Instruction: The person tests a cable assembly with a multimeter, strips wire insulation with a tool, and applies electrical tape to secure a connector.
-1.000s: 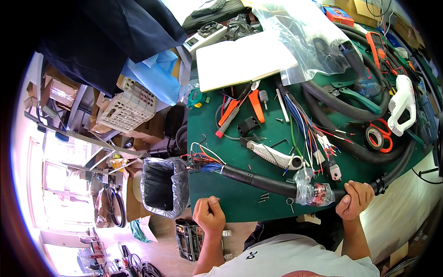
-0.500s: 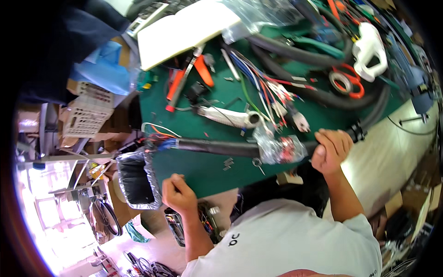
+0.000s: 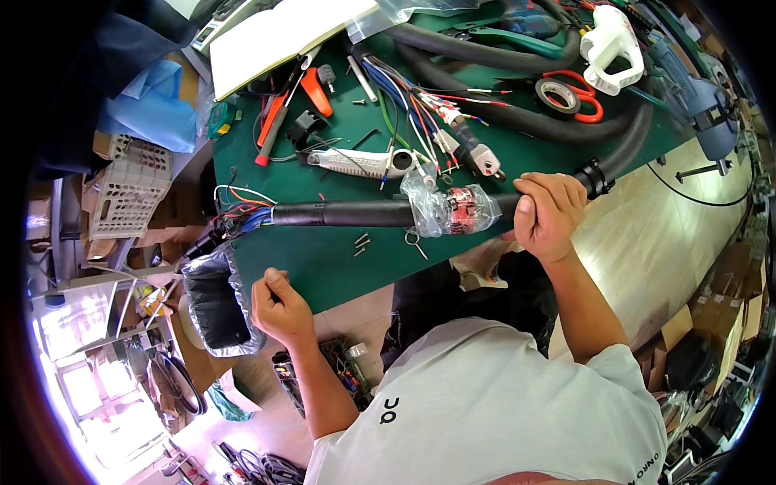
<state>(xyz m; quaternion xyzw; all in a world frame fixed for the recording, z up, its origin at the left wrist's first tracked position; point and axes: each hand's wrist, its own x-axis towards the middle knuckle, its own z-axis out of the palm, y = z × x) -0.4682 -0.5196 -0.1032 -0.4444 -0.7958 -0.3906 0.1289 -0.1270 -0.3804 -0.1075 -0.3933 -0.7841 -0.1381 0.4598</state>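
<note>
One thick, round, black-sheathed cable [image 3: 347, 213], lying left to right along the near side of the green counter [image 3: 323, 267]; thin multicoloured wires [image 3: 249, 212] emerge at its left end, apparently left free there. One right hand [image 3: 552, 212], fingers curled over the cable, seemingly to steady it. One left hand [image 3: 280, 305], fingers curled narrow by the near-left edge, nothing visible within. One clear, crumpled plastic bag [image 3: 457, 210] showing red, across the cable. Several small silver screws [image 3: 363, 242], near side, perhaps grouped for easy reach.
</note>
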